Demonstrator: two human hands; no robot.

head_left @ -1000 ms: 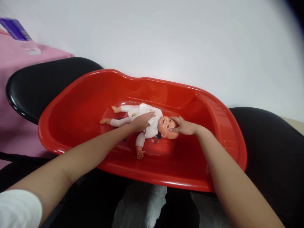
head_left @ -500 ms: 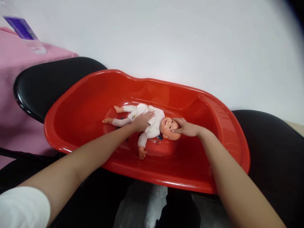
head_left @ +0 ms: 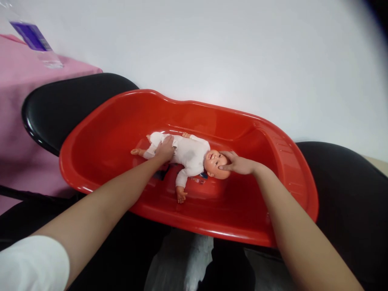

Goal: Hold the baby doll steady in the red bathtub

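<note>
A baby doll [head_left: 194, 152] in white clothes lies on its back in a red baby bathtub [head_left: 212, 229], head to the right and feet to the left. My left hand [head_left: 165, 150] is on its legs, fingers closed on a white cloth [head_left: 156, 138] that covers part of them. The doll's head [head_left: 216, 162] is held by my right hand [head_left: 238, 163], thumb on the near side and fingers over the far side. One doll arm [head_left: 182, 190] stretches toward me. A greyish patch shows on the belly. My left fingertips are partly hidden.
Under the tub's ends are black chair seats [head_left: 69, 101], one at each side. A pink-covered table [head_left: 18, 76] stands at the left with a clear bottle [head_left: 33, 37] on it. A white wall [head_left: 212, 48] rises right behind the tub.
My left hand has slid left with the white cloth, from the doll's belly down to its legs. The belly and far arm now show. My right hand has stayed on the head.
</note>
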